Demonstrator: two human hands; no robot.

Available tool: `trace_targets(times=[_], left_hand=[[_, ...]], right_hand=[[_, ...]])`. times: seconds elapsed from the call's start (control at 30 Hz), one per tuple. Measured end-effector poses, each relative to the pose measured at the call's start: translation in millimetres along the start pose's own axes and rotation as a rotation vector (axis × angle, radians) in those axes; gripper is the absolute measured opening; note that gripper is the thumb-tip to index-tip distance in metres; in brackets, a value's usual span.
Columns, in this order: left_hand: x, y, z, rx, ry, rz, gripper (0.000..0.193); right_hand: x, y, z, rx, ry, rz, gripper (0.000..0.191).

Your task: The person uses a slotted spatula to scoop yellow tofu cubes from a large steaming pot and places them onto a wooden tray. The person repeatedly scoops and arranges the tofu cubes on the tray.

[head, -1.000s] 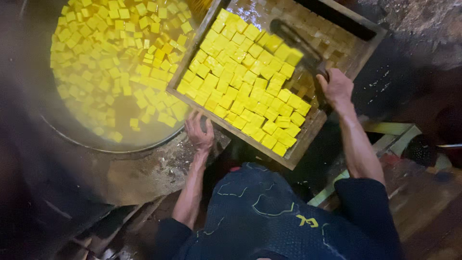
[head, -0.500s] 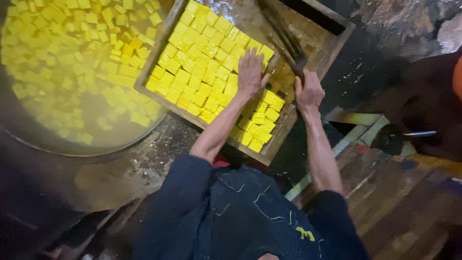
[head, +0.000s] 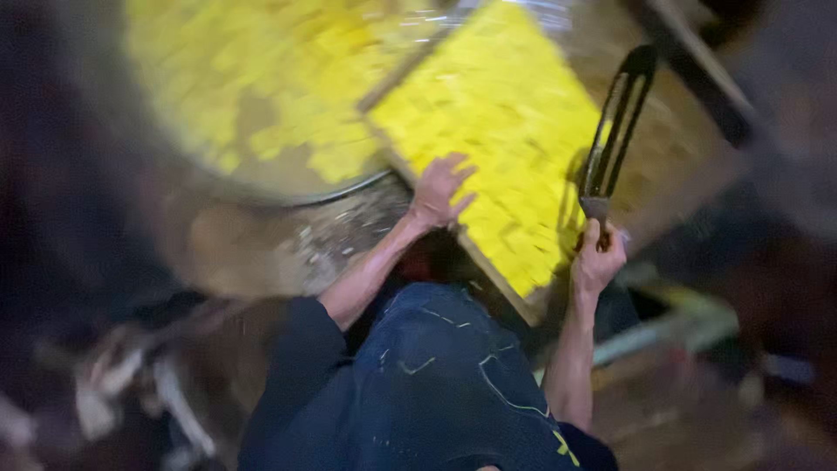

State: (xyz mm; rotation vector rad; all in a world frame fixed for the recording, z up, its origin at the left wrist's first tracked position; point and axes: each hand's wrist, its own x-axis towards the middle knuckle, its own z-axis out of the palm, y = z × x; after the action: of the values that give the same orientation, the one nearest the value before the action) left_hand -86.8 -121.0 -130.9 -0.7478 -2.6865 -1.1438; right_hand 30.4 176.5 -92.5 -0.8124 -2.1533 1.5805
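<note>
The right hand (head: 597,262) is gripping a dark slotted tool (head: 615,131) running up-right across the tray (head: 689,148), while the left hand (head: 438,190) is lying open on the yellow cubes (head: 506,113).

Dim, blurred, warm-lit. Around the big round vat (head: 261,187): wet, speckled grey ground (head: 340,231) just beside its near rim, dark shadow to its left, pale scraps (head: 96,401) below-left. Well to its right, brown wooden planks (head: 689,419) and a pale green frame (head: 671,327).
</note>
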Motion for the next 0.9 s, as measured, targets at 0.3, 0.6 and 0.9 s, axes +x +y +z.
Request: trace_targets(times=[0.3,0.6,0.9], left_hand=[[-137.5,-178.3,-184.4,0.308,0.337,-0.762,0.071],[-151.5,-211.0,-204.7,0.259,0.219,-0.719,0.064],[-165.2,-221.1,-182.5,0.141,0.128,-0.804,0.061]], right_hand=[[-74.1,-82.0,322.4,-0.178,-0.907,-0.1,0.033],[-90.7,-112.6,415.8,-1.037,-1.048,-0.331,0.043],[-96.5,-97.1,464.2,-1.226,-1.134,-0.189,0.042]])
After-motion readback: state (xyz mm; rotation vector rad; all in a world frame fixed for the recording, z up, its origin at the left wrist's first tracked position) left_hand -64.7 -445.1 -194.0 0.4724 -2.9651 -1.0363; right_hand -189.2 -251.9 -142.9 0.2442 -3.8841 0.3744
